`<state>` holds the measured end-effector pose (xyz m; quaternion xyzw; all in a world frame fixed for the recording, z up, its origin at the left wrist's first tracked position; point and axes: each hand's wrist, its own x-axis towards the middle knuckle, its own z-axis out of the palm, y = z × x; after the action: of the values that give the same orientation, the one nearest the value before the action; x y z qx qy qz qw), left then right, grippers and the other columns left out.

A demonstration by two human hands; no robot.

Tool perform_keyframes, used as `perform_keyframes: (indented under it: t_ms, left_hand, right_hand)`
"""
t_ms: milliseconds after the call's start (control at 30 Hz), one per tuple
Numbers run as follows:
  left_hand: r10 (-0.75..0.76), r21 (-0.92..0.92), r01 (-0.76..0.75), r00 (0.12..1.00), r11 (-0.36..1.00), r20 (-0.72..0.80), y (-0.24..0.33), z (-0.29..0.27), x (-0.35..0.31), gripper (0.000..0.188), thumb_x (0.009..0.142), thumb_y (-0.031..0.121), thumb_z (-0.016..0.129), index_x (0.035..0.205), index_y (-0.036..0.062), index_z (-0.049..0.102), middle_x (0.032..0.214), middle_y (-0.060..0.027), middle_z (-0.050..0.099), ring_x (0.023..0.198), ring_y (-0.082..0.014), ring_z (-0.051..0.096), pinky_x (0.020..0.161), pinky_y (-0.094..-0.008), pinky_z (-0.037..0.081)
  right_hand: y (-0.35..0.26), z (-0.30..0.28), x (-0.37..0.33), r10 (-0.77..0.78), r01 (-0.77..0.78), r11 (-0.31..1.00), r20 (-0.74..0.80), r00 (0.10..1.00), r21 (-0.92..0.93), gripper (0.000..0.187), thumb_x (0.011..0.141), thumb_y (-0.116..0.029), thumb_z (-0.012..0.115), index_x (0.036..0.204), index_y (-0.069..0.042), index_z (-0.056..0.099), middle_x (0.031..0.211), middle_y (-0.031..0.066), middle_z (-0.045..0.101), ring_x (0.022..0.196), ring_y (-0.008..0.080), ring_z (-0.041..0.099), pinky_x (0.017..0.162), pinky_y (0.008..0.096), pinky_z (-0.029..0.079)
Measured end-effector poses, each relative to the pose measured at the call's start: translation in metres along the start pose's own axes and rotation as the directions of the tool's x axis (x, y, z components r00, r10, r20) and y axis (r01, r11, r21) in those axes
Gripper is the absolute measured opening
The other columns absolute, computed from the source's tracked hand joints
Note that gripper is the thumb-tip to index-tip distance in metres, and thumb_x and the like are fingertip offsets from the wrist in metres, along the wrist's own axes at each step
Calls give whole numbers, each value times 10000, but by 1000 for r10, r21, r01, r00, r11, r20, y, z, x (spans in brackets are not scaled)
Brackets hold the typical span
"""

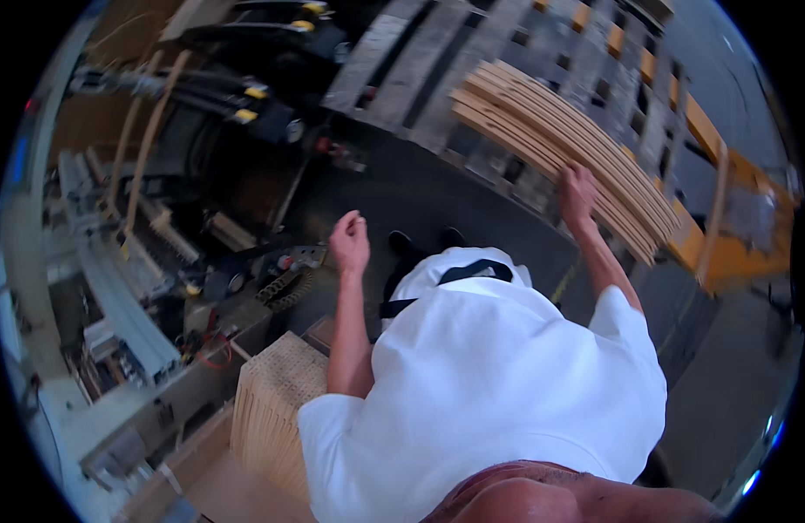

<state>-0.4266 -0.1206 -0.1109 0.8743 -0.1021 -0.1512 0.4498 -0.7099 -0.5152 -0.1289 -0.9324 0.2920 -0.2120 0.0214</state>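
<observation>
Workshop floor (389, 179), dark, at centre. Slatted pallet (378, 52), one o'clock. Stack of long wooden strips (555, 118), two o'clock, lying on pallet. Right hand (578, 187), two o'clock, at stack's near edge; cannot tell whether gripping. Left hand (350, 240), ten o'clock, fingers curled narrow; cannot tell whether holding anything. Second wooden stack (280, 375), between seven and eight.

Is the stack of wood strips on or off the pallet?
On: the wood strips lie across the pallet, by the right hand.
</observation>
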Motion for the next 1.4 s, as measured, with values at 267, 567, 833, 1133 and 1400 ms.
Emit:
perform_keyframes:
  t_ms: [267, 567, 833, 1133, 1400]
  left_hand:
    - [130, 103, -111, 972, 989, -196, -33, -92, 109, 238, 870, 147, 661, 1074, 27, 680, 1022, -133, 676, 867, -225, 667, 792, -317, 529]
    - [297, 568, -23, 869, 822, -395, -56, -314, 380, 377, 834, 211, 658, 1180, 65, 623, 1314, -143, 537, 1237, -350, 470, 1034, -444, 402]
    - [86, 728, 246, 919, 640, -386, -23, -435, 528, 652, 881, 330, 633, 1442, 132, 366, 1497, -137, 310, 1407, -345, 242, 1149, -511, 193]
    - [291, 622, -169, 952, 764, -98, -16, -382, 438, 262, 767, 211, 758, 991, 103, 678, 978, -176, 618, 954, -365, 612, 804, -480, 506]
    - [343, 345, -344, 937, 873, 67, 13, -283, 282, 256, 744, 206, 749, 937, 81, 636, 971, -132, 551, 940, -334, 574, 803, -453, 492]
  right_hand:
    - [-52, -43, 42, 27, -36, 990, 64, 998, 136, 294, 853, -14, 609, 1144, -51, 584, 1097, 163, 587, 1019, 377, 567, 871, 453, 465]
    - [-231, -56, 165, -9, -35, 947, 133, 991, 320, 490, 814, 76, 603, 1288, -45, 565, 1135, 159, 594, 1054, 356, 567, 910, 385, 464]
    - [-412, -57, 284, -241, 158, 936, 246, 939, 316, 518, 790, 64, 615, 1286, -69, 552, 1136, 144, 598, 1060, 336, 552, 897, 423, 463]
    - [-573, 8, 425, -696, 610, 713, 249, 674, 344, 516, 794, 32, 599, 1298, -62, 543, 1126, 142, 592, 1041, 337, 538, 905, 440, 441]
    - [-790, 143, 495, -958, 862, 283, 85, 273, 421, 568, 718, -17, 663, 1270, -89, 550, 1130, 130, 608, 1080, 341, 560, 939, 422, 459]
